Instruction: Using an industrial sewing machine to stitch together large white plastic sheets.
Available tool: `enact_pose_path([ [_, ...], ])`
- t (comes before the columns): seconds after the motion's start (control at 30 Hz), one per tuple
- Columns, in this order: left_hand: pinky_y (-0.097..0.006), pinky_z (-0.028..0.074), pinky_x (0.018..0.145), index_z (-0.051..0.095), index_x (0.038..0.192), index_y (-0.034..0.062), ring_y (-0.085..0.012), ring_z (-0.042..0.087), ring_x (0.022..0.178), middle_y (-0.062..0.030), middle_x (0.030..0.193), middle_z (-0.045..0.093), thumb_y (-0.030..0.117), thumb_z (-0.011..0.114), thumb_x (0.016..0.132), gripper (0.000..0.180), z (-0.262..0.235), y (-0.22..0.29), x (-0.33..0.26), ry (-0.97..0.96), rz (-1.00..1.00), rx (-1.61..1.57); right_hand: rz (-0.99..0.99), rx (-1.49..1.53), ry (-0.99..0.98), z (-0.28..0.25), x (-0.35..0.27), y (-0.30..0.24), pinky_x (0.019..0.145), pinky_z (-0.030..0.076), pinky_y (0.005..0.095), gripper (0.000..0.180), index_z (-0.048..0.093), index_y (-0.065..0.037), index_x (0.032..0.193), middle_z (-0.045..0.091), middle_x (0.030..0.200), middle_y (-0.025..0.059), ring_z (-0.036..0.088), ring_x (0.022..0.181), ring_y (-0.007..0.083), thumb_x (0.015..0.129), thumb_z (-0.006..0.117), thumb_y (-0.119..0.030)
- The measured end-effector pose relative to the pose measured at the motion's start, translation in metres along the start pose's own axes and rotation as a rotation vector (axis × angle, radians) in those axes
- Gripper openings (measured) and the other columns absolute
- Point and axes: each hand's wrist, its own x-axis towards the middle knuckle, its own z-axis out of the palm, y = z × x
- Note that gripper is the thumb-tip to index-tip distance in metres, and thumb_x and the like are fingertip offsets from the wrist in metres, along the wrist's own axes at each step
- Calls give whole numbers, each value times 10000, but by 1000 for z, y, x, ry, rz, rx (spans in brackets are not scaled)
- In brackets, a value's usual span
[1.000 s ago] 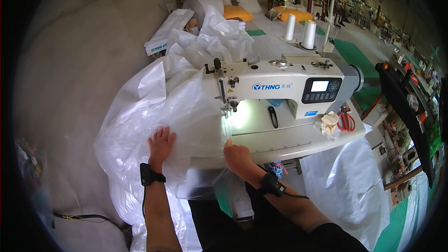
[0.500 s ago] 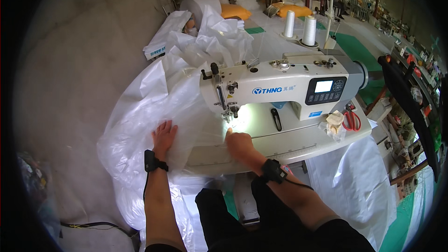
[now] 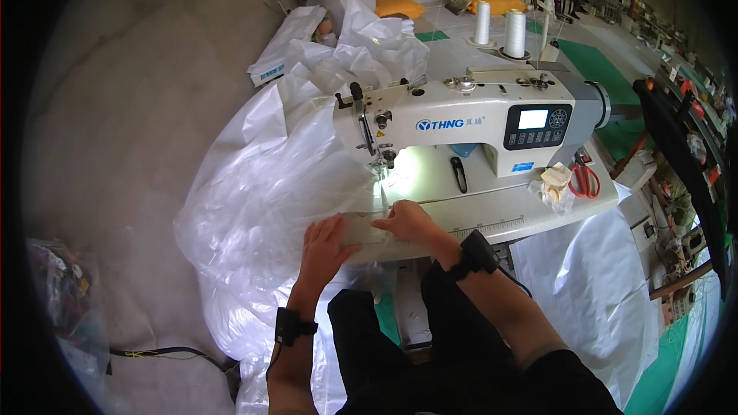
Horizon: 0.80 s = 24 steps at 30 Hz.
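Heaped at left and running up to the lit presser foot (image 3: 378, 160): translucent white plastic sheeting (image 3: 254, 177). Laid on its near part, fingers extended, palm down: left hand (image 3: 324, 244). Just to the right, curled by the sheeting's edge: right hand (image 3: 407, 221), with any pinch on the film impossible to tell. Beyond: industrial sewing machine (image 3: 453, 111), slim black hand tool (image 3: 459, 174) on its bed (image 3: 488, 198), white thread cones (image 3: 515, 33) behind, then crumpled beige scrap (image 3: 555, 178) and red-handled scissors (image 3: 586, 182).
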Motion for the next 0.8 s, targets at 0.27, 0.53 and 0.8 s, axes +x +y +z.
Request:
enact_pose_path([
  [0.27,-461,432,749,621,872,77,-338,569,852,-110,878,615,242,628,806,178,8,-40,19,-28,-104,-106,92,861,-166,-17,-2,-6,398,409,297,254,629,-6,845,589,632,73,522,438,153,812,658,-257],
  [0.53,-448,466,597,620,809,77,-371,591,708,-149,748,619,239,601,845,166,-28,-43,94,51,-200,-161,266,844,-352,-21,-8,-49,354,382,246,200,588,-12,936,605,688,66,552,458,127,879,604,-202],
  [0.8,-407,487,757,614,853,37,-327,608,830,-151,856,636,101,602,807,80,-17,-36,98,150,40,-303,-209,459,259,10,16,-20,766,494,391,248,544,-5,1084,634,1034,126,610,965,275,876,533,-141],
])
